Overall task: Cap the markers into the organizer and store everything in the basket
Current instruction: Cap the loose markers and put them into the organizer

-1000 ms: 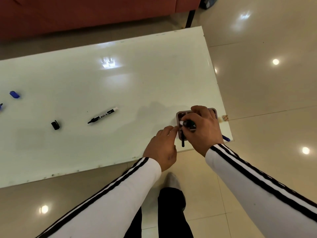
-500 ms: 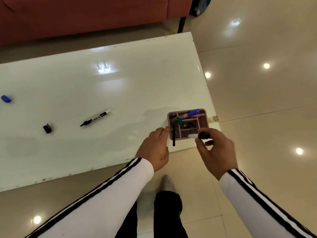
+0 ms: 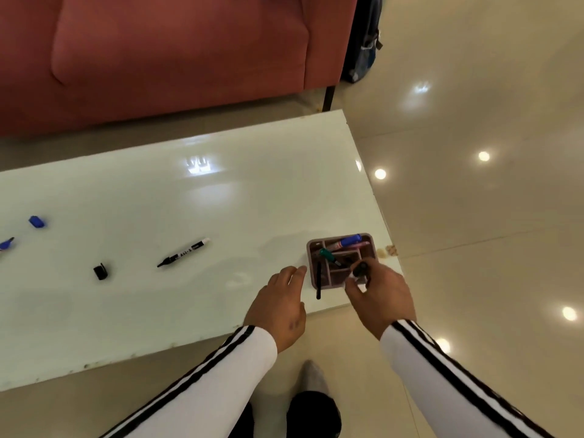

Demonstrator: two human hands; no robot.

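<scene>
Organizer (image 3: 342, 260) at table's (image 3: 221, 191) right corner, loose marker (image 3: 184, 256) leftward.

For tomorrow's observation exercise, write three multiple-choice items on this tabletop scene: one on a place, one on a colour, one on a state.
1. Where is the organizer?
A. near the table's right end
B. at the table's left end
C. on the sofa

2. What colour is the loose cap nearest the uncapped marker?
A. red
B. black
C. green

3. What is the right hand doing?
A. lying flat and empty
B. resting on the sofa
C. pinching a capped marker

Answers: 1 A, it sits by the table's right edge. 2 B, the cap beside it is black. 3 C, its fingers close on a marker over the organizer, while the left hand is open.
</scene>
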